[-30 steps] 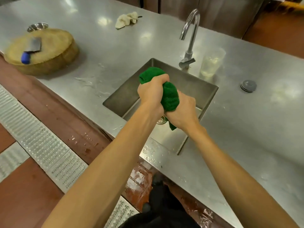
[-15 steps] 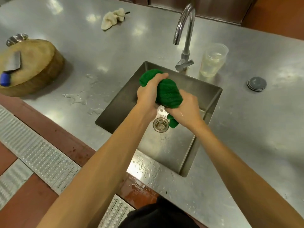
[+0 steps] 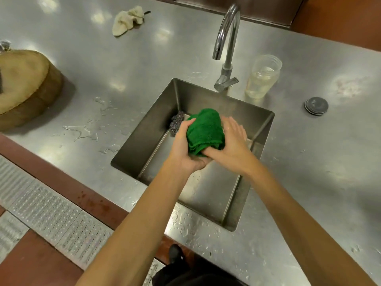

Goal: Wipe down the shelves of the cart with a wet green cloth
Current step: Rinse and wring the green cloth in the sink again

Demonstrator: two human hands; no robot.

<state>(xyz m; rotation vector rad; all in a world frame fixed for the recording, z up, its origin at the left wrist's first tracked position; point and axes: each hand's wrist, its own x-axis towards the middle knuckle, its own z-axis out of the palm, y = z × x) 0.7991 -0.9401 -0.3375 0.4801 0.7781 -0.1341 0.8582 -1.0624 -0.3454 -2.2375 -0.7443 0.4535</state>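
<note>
A bunched green cloth (image 3: 205,131) is held over the steel sink (image 3: 152,129). My left hand (image 3: 185,147) cups it from the left and below, fingers curled around the bundle. My right hand (image 3: 231,145) presses against its right side, thumb on the cloth's lower edge and fingers stretched out flat. No water runs from the faucet (image 3: 226,38). The cart is not in view.
A steel scouring pad (image 3: 176,122) lies in the sink's far left corner. A plastic cup of liquid (image 3: 262,77) stands right of the faucet, a sink plug (image 3: 316,105) further right. A round wooden chopping block (image 3: 24,85) and a beige rag (image 3: 127,20) sit on the wet counter.
Both hands stopped twisting the cloth; the right hand's fingers opened out flat against it. The bundle now sits lower in the sink, and the view shifted, uncovering the scouring pad.
</note>
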